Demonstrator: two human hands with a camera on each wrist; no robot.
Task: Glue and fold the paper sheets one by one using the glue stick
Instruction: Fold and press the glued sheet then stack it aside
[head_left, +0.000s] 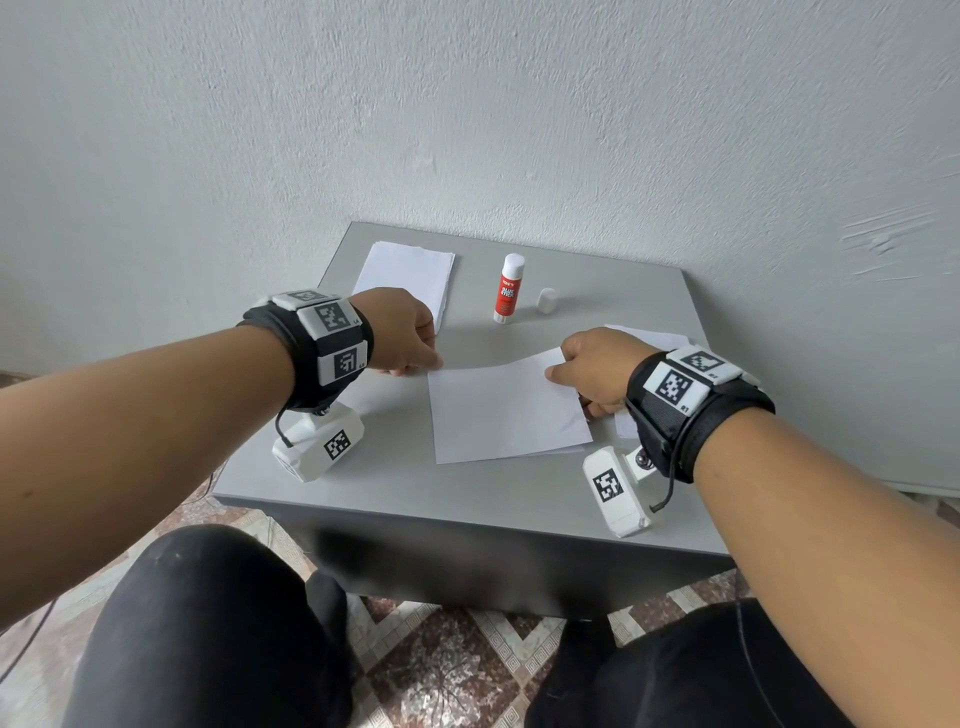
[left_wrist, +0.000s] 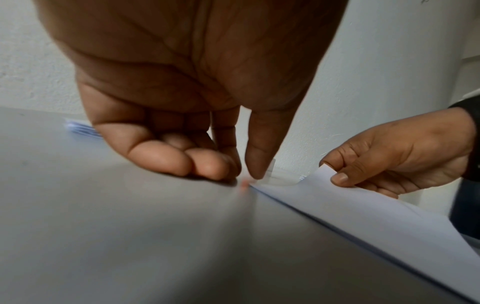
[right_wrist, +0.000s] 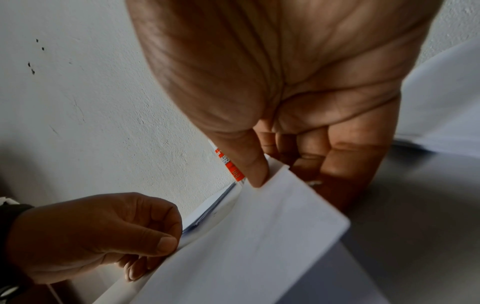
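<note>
Both hands work a white paper sheet (head_left: 506, 410) lying mid-table; the left hand (head_left: 402, 327) pinches the sheet's far left corner between thumb and curled fingers, as the right wrist view shows, while the right hand (head_left: 597, 371) pinches the far right corner, thumb on top and fingers curled beneath, lifting that corner off the surface so the sheet's far edge bows upward; the near edge of the sheet lies flat on the grey table (head_left: 467, 499); a glue stick (head_left: 508, 290) with a red label stands upright beyond the sheet, its white end uppermost, and a small white cap (head_left: 547, 300) sits just to its right, apart from it; a stack of paper (head_left: 402, 278) rests at the far left of the table, partly behind the left hand; more white paper (head_left: 626, 423) shows under the right wrist; black straps carrying printed markers wrap both wrists; patterned tile floor (head_left: 457, 670) shows below the table, against a pale wall (head_left: 467, 130).
</note>
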